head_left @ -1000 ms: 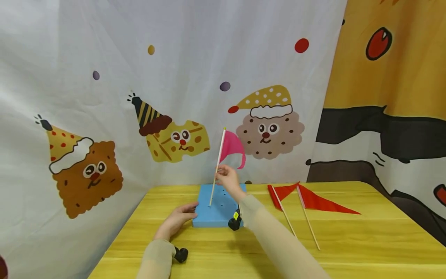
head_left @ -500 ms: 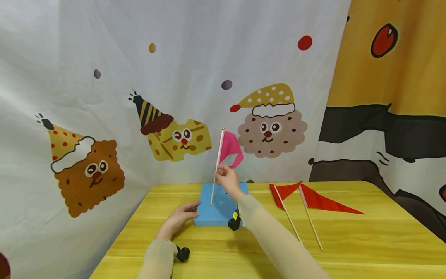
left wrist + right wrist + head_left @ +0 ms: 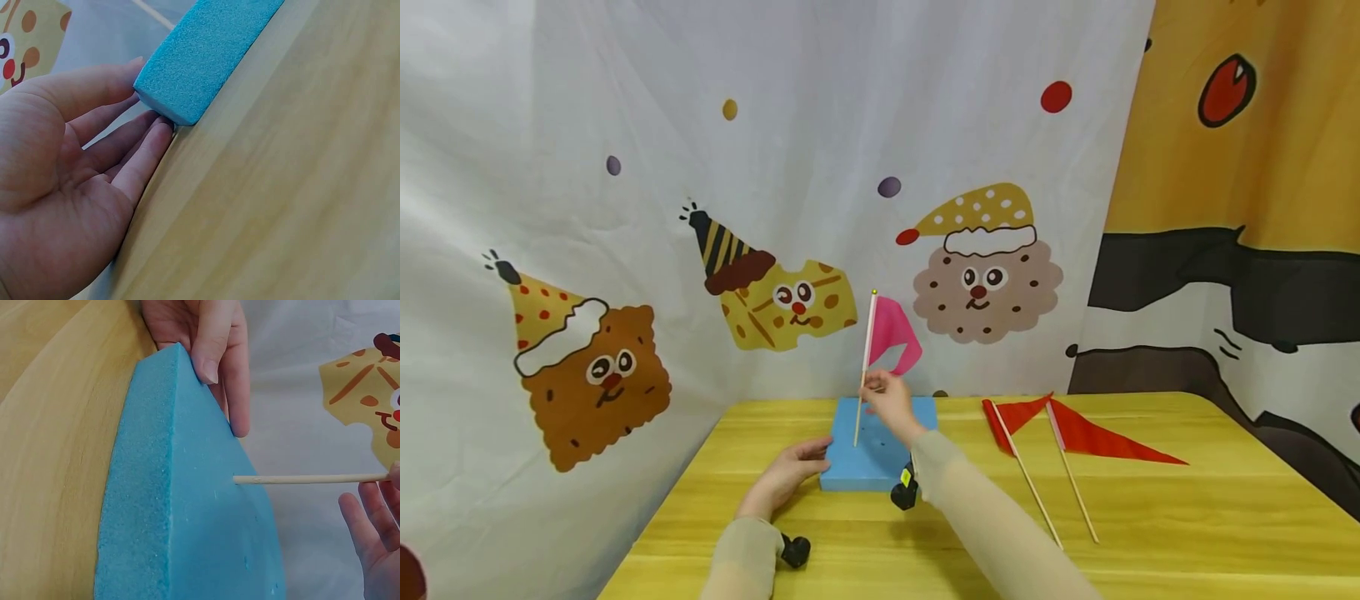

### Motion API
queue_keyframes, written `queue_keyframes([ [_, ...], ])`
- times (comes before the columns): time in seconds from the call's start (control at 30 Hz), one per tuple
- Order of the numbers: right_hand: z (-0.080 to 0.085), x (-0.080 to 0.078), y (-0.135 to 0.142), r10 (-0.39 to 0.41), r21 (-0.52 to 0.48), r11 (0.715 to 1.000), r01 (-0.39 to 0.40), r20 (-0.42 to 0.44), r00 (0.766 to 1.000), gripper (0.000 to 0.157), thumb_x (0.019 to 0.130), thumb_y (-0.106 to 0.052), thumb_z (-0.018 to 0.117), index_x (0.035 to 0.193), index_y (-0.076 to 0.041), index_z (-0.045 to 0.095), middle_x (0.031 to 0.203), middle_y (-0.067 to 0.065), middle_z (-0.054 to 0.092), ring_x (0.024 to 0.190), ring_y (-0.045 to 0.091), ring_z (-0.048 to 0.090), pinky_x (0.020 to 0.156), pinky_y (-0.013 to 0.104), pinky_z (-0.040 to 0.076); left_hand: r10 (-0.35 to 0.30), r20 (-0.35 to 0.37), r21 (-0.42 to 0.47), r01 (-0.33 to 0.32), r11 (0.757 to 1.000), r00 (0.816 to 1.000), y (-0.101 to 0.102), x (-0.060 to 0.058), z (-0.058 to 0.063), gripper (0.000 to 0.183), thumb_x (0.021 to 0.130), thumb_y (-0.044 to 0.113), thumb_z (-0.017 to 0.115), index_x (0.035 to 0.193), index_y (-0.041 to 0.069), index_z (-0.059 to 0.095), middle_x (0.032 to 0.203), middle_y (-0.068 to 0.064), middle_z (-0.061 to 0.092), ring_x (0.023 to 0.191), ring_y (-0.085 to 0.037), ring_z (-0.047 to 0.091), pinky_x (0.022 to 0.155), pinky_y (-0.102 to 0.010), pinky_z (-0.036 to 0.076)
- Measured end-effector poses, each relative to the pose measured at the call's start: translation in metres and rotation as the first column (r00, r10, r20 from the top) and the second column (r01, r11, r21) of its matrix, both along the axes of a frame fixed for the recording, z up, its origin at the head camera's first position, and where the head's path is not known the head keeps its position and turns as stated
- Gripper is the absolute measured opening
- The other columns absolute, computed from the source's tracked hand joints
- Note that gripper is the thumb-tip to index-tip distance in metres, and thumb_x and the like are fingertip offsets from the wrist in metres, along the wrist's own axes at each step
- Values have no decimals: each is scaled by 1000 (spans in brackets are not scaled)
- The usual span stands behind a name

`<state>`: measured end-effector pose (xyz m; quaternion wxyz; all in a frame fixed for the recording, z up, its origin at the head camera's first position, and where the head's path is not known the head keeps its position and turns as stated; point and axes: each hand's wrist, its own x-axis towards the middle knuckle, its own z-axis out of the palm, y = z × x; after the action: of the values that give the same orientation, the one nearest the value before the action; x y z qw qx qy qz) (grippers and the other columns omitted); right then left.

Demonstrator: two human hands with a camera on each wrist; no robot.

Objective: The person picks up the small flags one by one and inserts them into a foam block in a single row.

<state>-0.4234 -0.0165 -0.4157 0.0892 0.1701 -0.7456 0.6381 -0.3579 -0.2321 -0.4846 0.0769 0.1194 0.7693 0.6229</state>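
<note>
Pink flag (image 3: 889, 323) leans slightly, its stick (image 3: 306, 479) meeting the top of the blue block (image 3: 867, 468); the right hand (image 3: 891, 402) pinches the stick, the left hand (image 3: 788, 475), fingers extended, touches the block's side.

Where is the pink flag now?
In the head view, the pink flag is central, above the blue block, left of the red flags, its stick in the right grip.

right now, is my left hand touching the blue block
Touching: in the right wrist view, your left hand has its thumb against the blue block's edge.
</note>
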Motion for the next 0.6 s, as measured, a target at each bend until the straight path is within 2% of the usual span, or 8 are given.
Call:
queue_keyframes([
  [0.13, 0, 1, 3, 13, -23, 1000, -13, 1, 1000, 15, 91, -9, 68, 104, -1, 68, 90, 10, 67, 80, 23, 69, 65, 39, 59, 11, 0, -2, -11, 1000, 1000, 2, -1, -2, 55, 94, 14, 66, 144, 1, 46, 144, -25, 41, 134, -42, 35, 106, -53, 35],
  [0.4, 1, 1, 5, 19, 1, 1000, -19, 46, 999, 19, 91, -13, 70, 105, -2, 68, 93, 10, 68, 81, 22, 70, 64, 34, 59, 15, 7, -4, -15, 1000, 1000, 1, -3, -4, 54, 94, 13, 66, 143, 1, 47, 144, -25, 41, 134, -42, 34, 107, -54, 32],
  [0.6, -2, 1, 12, 47, -19, 999, -46, 35, 998, 28, 91, -11, 69, 114, 3, 65, 98, 13, 68, 84, 25, 70, 68, 38, 59, -1, -1, -1, 1, 1000, 1000, -1, -2, -3, 55, 94, 13, 65, 144, 1, 46, 145, -25, 40, 135, -42, 34, 107, -53, 34],
])
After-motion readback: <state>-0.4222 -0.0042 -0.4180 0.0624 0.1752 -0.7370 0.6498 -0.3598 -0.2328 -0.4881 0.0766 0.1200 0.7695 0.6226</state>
